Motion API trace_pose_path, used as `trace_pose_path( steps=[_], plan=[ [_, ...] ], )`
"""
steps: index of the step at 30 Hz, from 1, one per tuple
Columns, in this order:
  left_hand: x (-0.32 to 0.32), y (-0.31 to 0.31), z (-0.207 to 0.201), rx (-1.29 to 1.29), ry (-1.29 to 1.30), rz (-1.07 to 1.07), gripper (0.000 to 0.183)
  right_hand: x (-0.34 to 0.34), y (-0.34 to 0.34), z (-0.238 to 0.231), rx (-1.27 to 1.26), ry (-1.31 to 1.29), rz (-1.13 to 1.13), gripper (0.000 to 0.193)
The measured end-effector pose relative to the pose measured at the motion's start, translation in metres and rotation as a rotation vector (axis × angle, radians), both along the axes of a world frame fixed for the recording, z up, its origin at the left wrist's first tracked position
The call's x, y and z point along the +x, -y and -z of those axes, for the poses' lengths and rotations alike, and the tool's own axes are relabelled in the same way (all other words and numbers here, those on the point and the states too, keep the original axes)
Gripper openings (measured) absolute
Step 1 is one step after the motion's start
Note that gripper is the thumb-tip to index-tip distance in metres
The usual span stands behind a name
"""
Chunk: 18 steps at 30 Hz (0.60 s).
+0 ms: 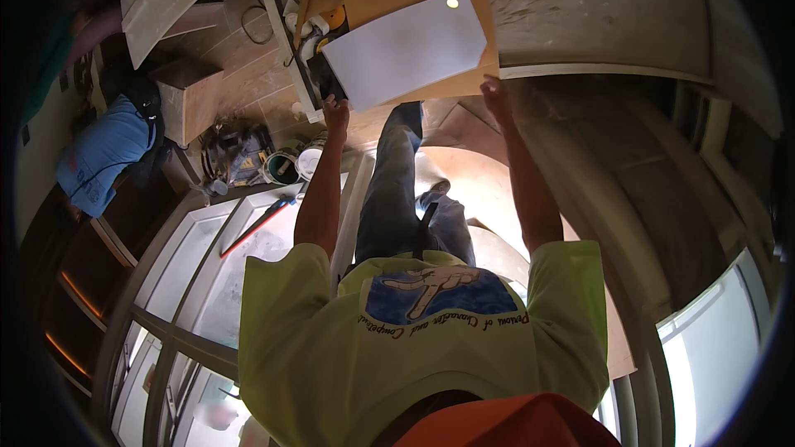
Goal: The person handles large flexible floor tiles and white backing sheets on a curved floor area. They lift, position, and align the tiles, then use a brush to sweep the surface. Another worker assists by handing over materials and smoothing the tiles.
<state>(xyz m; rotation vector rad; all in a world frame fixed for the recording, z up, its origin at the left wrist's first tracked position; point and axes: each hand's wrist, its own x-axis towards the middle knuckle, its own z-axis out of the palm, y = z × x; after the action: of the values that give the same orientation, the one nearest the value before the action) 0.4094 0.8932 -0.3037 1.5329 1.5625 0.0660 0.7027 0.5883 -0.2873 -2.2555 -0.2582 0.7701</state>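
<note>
A white flat panel (pixel 406 50) with a slanted right corner lies on a larger brown board (pixel 489 41) ahead of me. At the near left corner, by a dark object (pixel 325 79), my left hand (pixel 336 113) has its fingers curled at the edge. My right hand (pixel 495 98) grips the brown board's near right corner, thumb toward the top. Both arms reach straight forward. A small bright round spot shows on the panel's far right corner. The fingers under the board are hidden.
Left of the board lie a yellow tool (pixel 334 16), cables and a long pale rail (pixel 286 41). Buckets (pixel 310 159) and a tool bag (pixel 240 153) stand at the left, near a person in a blue shirt (pixel 108 153). A large tan sheet (pixel 604 12) lies far right.
</note>
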Motion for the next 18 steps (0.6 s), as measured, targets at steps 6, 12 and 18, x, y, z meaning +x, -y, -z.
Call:
trace_pose_path(
  steps=[6, 12, 18],
  plan=[
    [0.017, 0.001, 0.036, -0.269, 0.037, -0.138, 0.062, 0.106, -0.089, 0.041, -0.246, 0.099, -0.014, 0.048],
    [0.016, -0.015, 0.042, -0.287, 0.001, -0.202, 0.048, 0.097, -0.090, 0.072, -0.361, 0.178, -0.034, 0.056],
    [0.021, -0.019, 0.025, -0.501, -0.034, -0.319, 0.052, 0.077, -0.052, 0.089, -0.454, 0.005, -0.034, 0.052]
  ],
)
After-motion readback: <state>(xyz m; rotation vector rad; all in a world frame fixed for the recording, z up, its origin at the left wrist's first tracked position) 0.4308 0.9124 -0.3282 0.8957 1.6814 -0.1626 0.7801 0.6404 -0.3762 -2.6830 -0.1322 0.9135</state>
